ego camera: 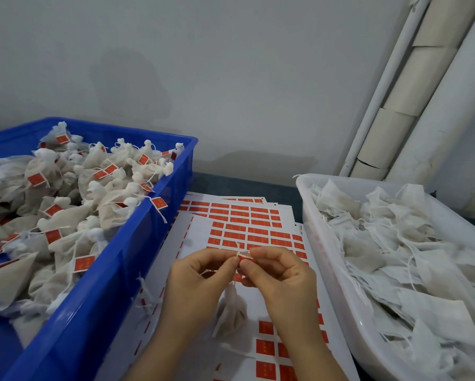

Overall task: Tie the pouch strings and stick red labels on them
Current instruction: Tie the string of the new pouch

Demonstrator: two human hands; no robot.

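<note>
A small white pouch [232,312] hangs by its string below my two hands, over the label sheets. My left hand [200,279] pinches the string at its thumb and forefinger. My right hand [280,276] pinches a red label [246,257] folded around the same string, fingertips almost touching the left ones. Short string ends stick up just above the label. White sheets of red labels [247,226] lie flat on the table under and beyond my hands.
A blue crate [137,243] on the left holds several tied pouches with red labels. A white tub [321,243] on the right holds several unlabelled pouches with loose strings. Pale pipes lean against the grey wall behind the tub.
</note>
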